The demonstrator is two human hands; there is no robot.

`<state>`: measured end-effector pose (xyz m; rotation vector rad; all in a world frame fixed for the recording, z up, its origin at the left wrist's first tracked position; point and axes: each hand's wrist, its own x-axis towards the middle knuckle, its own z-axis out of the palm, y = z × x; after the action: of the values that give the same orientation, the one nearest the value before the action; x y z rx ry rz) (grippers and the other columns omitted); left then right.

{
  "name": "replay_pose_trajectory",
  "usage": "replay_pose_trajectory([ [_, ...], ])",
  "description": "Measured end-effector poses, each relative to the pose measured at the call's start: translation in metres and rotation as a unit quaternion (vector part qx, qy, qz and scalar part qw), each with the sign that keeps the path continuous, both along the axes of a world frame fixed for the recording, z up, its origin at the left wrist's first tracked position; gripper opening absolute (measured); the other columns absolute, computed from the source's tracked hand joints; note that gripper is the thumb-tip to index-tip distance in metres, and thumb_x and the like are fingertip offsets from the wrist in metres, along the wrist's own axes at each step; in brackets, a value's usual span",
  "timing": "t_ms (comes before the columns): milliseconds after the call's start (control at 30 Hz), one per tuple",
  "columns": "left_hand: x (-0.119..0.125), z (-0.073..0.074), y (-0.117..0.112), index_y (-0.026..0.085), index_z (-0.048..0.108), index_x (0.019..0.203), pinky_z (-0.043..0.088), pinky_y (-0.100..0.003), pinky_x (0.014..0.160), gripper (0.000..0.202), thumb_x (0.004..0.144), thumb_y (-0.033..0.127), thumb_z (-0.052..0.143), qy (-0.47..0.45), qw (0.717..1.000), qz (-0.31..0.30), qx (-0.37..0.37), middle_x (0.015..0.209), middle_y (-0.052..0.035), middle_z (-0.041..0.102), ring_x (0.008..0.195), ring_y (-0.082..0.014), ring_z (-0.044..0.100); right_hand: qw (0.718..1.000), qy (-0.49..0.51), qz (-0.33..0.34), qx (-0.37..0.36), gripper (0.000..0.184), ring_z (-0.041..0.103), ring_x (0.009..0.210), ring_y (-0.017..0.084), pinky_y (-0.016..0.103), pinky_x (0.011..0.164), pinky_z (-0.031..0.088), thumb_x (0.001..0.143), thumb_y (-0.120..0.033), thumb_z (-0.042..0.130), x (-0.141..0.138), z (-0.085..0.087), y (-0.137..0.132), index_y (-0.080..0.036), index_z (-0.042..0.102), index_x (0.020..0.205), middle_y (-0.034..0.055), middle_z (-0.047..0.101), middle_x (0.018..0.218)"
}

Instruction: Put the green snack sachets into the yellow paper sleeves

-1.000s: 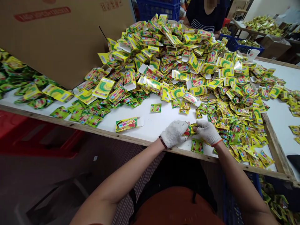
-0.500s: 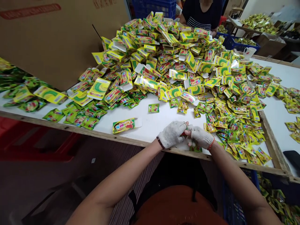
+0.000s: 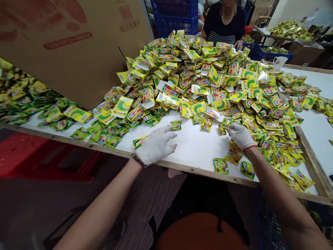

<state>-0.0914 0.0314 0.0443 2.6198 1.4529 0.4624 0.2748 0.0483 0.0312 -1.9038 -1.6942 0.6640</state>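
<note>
My left hand (image 3: 156,146), in a white knit glove, lies with fingers spread over a small yellow-green carton (image 3: 138,141) near the table's front edge. My right hand (image 3: 241,136), also gloved, rests with fingers curled on the heap of green and yellow sachets (image 3: 270,139) to the right. What its fingers pinch is hidden. A single sachet (image 3: 176,125) lies just beyond my left fingertips. Two more sachets (image 3: 220,165) lie by the front edge under my right forearm. A tall pile of folded cartons (image 3: 192,66) fills the middle of the white table (image 3: 192,146).
A big brown cardboard box (image 3: 78,45) stands at the back left. Behind the pile are blue crates (image 3: 177,14) and a seated person in a dark top (image 3: 223,24). Below the table at left is a red crate (image 3: 23,156). More sachets lie at far left (image 3: 23,100).
My hands were together at the front edge holding a packet. Now they are apart: the left went left onto the carton, the right went right into the sachets.
</note>
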Motion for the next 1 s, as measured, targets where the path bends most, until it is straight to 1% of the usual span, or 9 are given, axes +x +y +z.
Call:
replay_pose_trajectory([
  [133, 0.038, -0.015, 0.03, 0.015, 0.067, 0.091, 0.049, -0.038, 0.096, 0.017, 0.087, 0.027, 0.055, -0.032, 0.997, 0.052, -0.035, 0.106, -0.0104, 0.065, 0.105, -0.0234, 0.06, 0.99, -0.139, -0.013, -0.007, 0.017, 0.05, 0.063, 0.017, 0.028, 0.058, 0.032, 0.078, -0.035, 0.06, -0.011, -0.022, 0.023, -0.02, 0.06, 0.07, 0.0053, 0.06, 0.071],
  [333, 0.13, -0.032, 0.065, 0.016, 0.064, 0.085, 0.05, -0.035, 0.085, 0.013, 0.088, 0.018, 0.051, -0.104, 0.991, 0.063, -0.054, 0.092, -0.009, 0.066, 0.092, -0.0231, 0.061, 0.992, -0.122, 0.017, 0.036, 0.002, 0.051, 0.069, 0.016, 0.026, 0.061, 0.034, 0.075, -0.021, 0.058, -0.02, -0.035, 0.015, -0.02, 0.058, 0.076, 0.0029, 0.06, 0.075],
  [433, 0.164, -0.039, 0.073, 0.016, 0.064, 0.095, 0.049, -0.037, 0.089, 0.015, 0.088, 0.017, 0.051, -0.13, 0.989, 0.05, -0.05, 0.102, -0.0104, 0.065, 0.099, -0.0237, 0.059, 0.995, -0.092, 0.026, 0.018, 0.021, 0.051, 0.066, 0.015, 0.024, 0.06, 0.036, 0.074, -0.021, 0.061, -0.018, -0.034, 0.013, -0.021, 0.06, 0.095, 0.0003, 0.062, 0.076],
  [567, 0.184, -0.051, 0.069, 0.016, 0.063, 0.102, 0.047, -0.036, 0.094, 0.021, 0.082, 0.021, 0.063, -0.175, 0.982, -0.022, -0.065, 0.109, -0.0095, 0.064, 0.105, -0.0231, 0.058, 0.992, -0.088, 0.085, 0.018, 0.007, 0.051, 0.071, 0.016, 0.025, 0.064, 0.037, 0.073, -0.021, 0.061, -0.019, -0.033, 0.013, -0.019, 0.061, 0.08, 0.0031, 0.061, 0.077],
  [700, 0.181, -0.056, 0.055, 0.016, 0.062, 0.078, 0.047, -0.034, 0.085, 0.01, 0.082, 0.026, 0.063, -0.223, 0.966, -0.051, -0.122, 0.087, -0.0044, 0.064, 0.09, -0.0205, 0.059, 0.989, 0.004, 0.144, 0.041, 0.005, 0.051, 0.074, 0.016, 0.026, 0.067, 0.04, 0.072, -0.021, 0.059, -0.025, -0.032, 0.008, -0.019, 0.06, 0.076, 0.0029, 0.06, 0.079],
  [767, 0.175, -0.054, 0.05, 0.016, 0.059, 0.069, 0.046, -0.029, 0.073, 0.019, 0.084, 0.028, 0.059, -0.307, 0.934, -0.014, -0.183, 0.074, -0.0012, 0.061, 0.076, -0.0163, 0.056, 0.98, 0.124, 0.151, 0.028, 0.01, 0.051, 0.07, 0.015, 0.025, 0.064, 0.042, 0.073, -0.028, 0.061, -0.028, -0.028, 0.005, -0.019, 0.059, 0.078, 0.0003, 0.059, 0.075],
  [833, 0.17, -0.049, 0.048, 0.016, 0.058, 0.07, 0.043, -0.025, 0.063, 0.024, 0.084, 0.036, 0.06, -0.408, 0.88, 0.026, -0.243, 0.067, 0.001, 0.057, 0.066, -0.0129, 0.052, 0.968, 0.22, 0.118, 0.005, 0.018, 0.051, 0.063, 0.013, 0.025, 0.058, 0.043, 0.075, -0.036, 0.061, -0.03, -0.024, 0.003, -0.02, 0.055, 0.075, -0.0019, 0.056, 0.068],
  [933, 0.165, -0.042, 0.049, 0.015, 0.062, 0.08, 0.04, -0.023, 0.054, 0.029, 0.075, 0.043, 0.069, -0.505, 0.795, 0.059, -0.332, 0.065, 0.0021, 0.057, 0.057, -0.0099, 0.049, 0.961, 0.274, 0.043, 0.001, 0.023, 0.052, 0.055, 0.012, 0.024, 0.052, 0.043, 0.075, -0.04, 0.062, -0.034, -0.019, 0.002, -0.02, 0.049, 0.072, -0.0034, 0.053, 0.062],
  [1000, 0.165, -0.04, 0.048, 0.014, 0.062, 0.083, 0.041, -0.023, 0.053, 0.028, 0.071, 0.038, 0.07, -0.531, 0.76, 0.07, -0.368, 0.065, 0.0017, 0.058, 0.054, -0.0091, 0.049, 0.953, 0.302, 0.021, -0.001, 0.025, 0.057, 0.055, 0.012, 0.024, 0.051, 0.045, 0.073, -0.04, 0.064, -0.037, -0.017, 0.001, -0.02, 0.051, 0.078, -0.0028, 0.056, 0.065],
])
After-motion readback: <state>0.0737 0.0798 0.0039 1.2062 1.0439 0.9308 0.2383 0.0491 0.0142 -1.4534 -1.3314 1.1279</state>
